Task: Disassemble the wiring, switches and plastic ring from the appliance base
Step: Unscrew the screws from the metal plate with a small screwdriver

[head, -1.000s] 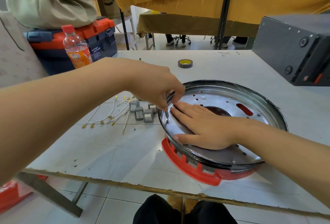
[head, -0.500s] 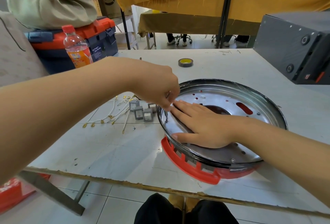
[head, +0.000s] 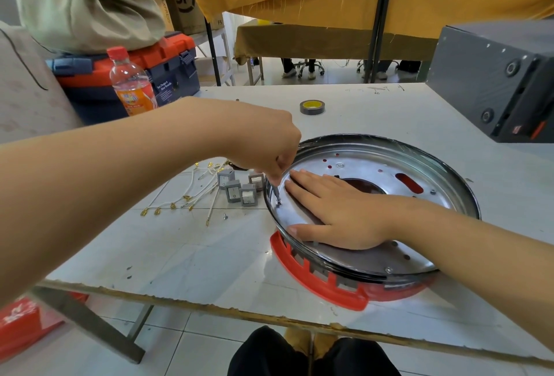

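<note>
On the white worktop (head: pixel 186 258), a round shiny metal appliance base (head: pixel 371 208) sits in its red plastic ring (head: pixel 317 281); the right hand (head: pixel 338 217) presses flat inside it, the left hand (head: pixel 263 142) pinches a small screwdriver (head: pixel 276 191) at its rim, grey rocker switches (head: pixel 239 188) and white wires (head: pixel 192 196) just left.

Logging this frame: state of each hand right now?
Left hand: fingers pinch a small screwdriver at the metal base rim.
Right hand: open, pressed flat on the base.
</note>
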{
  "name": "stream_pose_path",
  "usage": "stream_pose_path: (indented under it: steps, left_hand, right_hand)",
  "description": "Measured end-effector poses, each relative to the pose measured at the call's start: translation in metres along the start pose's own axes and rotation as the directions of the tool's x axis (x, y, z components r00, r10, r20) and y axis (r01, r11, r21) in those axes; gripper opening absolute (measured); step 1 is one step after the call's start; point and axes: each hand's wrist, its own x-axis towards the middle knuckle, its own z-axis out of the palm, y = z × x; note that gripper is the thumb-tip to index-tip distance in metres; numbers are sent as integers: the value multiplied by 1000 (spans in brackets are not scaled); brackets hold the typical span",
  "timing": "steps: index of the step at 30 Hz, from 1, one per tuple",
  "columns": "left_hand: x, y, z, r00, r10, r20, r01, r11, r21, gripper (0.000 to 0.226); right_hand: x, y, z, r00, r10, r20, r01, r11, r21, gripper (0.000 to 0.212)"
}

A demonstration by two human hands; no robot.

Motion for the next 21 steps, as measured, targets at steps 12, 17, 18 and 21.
stream_pose_path:
  steps: [12,17,18,21]
  left_hand:
    - [9,16,10,988,20,156,-53,977,209,29]
    - [11,17,14,993,42,114,-70,963,259,18]
    - [11,17,15,993,48,103,-74,960,269,16]
    - [10,17,19,995,64,71,-83,950,301,14]
  right_hand:
    - [3,1,1,995,-54,-89,58,998,36,81]
    - [1,1,0,994,-60,-92,64,997,40,79]
    - [1,1,0,994,-60,-92,64,997,40,79]
    - [1,0,0,994,-59,-92,63,997,46,79]
